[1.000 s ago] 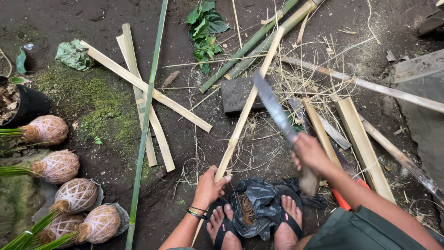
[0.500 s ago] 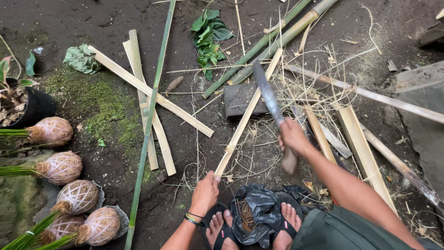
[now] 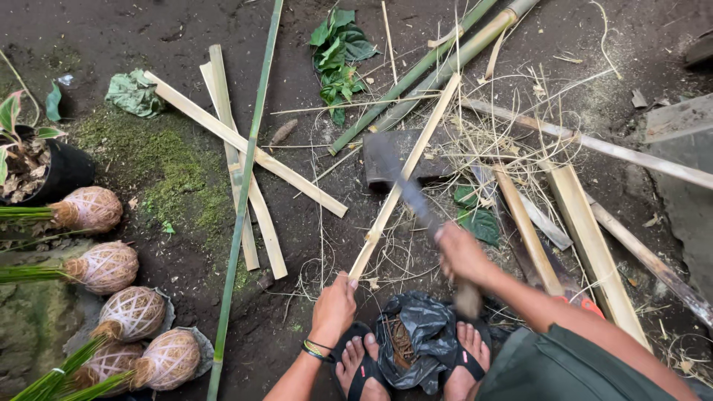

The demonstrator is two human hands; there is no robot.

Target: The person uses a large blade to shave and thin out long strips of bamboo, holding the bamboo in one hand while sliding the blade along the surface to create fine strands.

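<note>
My left hand [image 3: 334,306] grips the near end of a long split bamboo strip [image 3: 413,161] that runs away from me over a dark stone block [image 3: 380,169]. My right hand [image 3: 462,254] is closed on the handle of a long machete [image 3: 405,186]. Its blurred blade lies across the strip over the block. My feet in black sandals [image 3: 362,369] rest on the dirt beside a crumpled black plastic bag [image 3: 416,338].
More bamboo slats [image 3: 245,148] lie crossed at left, with a thin green stalk [image 3: 241,212] over them. Wider split pieces [image 3: 587,245] and green poles [image 3: 438,63] lie to the right and beyond. Woven-wrapped plant balls [image 3: 104,266] and a black pot [image 3: 59,171] sit at left.
My right hand has swung the machete down from a raised position onto the bamboo strip at the block. My left hand keeps hold of the strip's near end.
</note>
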